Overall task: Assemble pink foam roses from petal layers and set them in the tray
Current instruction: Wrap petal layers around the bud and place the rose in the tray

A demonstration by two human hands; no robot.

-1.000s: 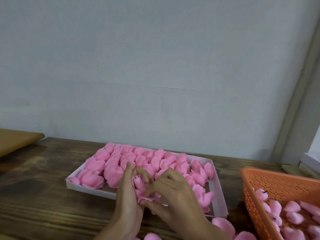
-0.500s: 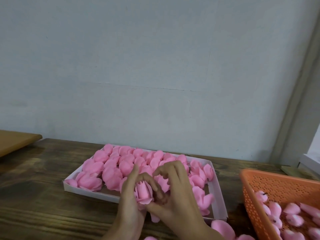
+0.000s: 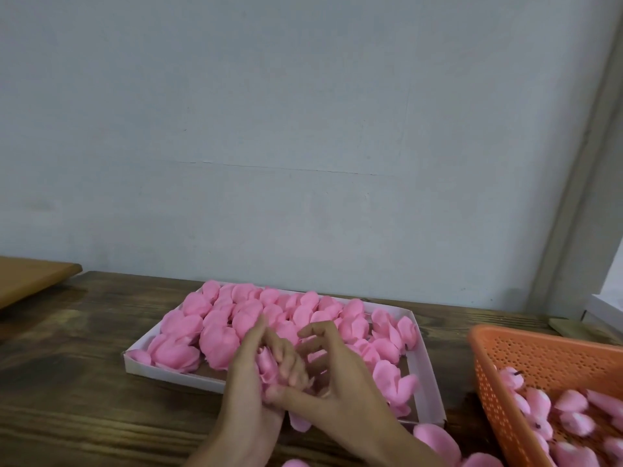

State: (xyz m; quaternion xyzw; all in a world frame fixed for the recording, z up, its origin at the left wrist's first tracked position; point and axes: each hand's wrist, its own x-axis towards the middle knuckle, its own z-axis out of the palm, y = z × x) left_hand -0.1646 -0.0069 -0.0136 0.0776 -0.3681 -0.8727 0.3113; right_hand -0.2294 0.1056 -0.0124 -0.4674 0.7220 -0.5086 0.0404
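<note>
half a second ago the bud of the foam rose [image 3: 267, 365] stood in plain sight between the hands. now the left hand [image 3: 251, 379] has curled round it, so only a pink edge shows. the right hand [image 3: 340, 385] has arched its fingers up and laid its thumb across the rose's base; whether it pinches anything i cannot tell. likely the outer layer is being pressed home, so this rose, held over the near rim of the tray [image 3: 428, 372], is almost ready to join the finished roses [image 3: 219, 342]. the join itself is hidden. a loose petal [image 3: 298, 423] pokes out below. the orange basket [image 3: 539, 358] is cut off at right.
</note>
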